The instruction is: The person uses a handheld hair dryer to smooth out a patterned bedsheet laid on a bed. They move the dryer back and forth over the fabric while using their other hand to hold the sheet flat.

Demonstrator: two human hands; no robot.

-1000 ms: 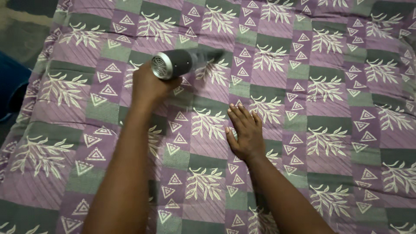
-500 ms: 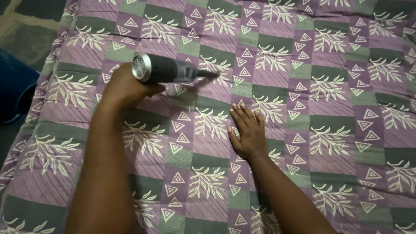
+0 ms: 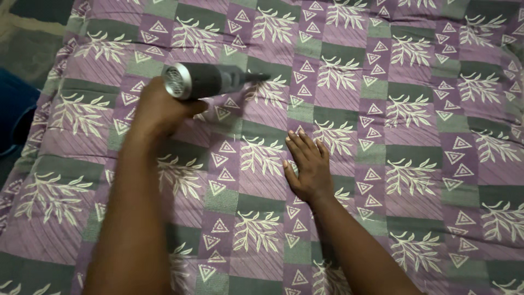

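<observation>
- Head view: my left hand [image 3: 158,109] is wrapped tight around the handle of a grey hair dryer [image 3: 204,81]; its fingers are hidden under the body.
- My right hand [image 3: 307,166] lies flat, fingers spread a little, pressing the bedspread [image 3: 415,136].
- I hold the dryer just above the cloth, nozzle aimed right, toward the bed's middle.
- Progress, I judge: mid-work; I can't tell from the cloth which parts are already done.

The left hand [image 3: 158,109] carried the dryer [image 3: 204,81] leftward across the bedspread [image 3: 415,136], its barrel swinging from tilted to about level, though blur hid detail.
</observation>
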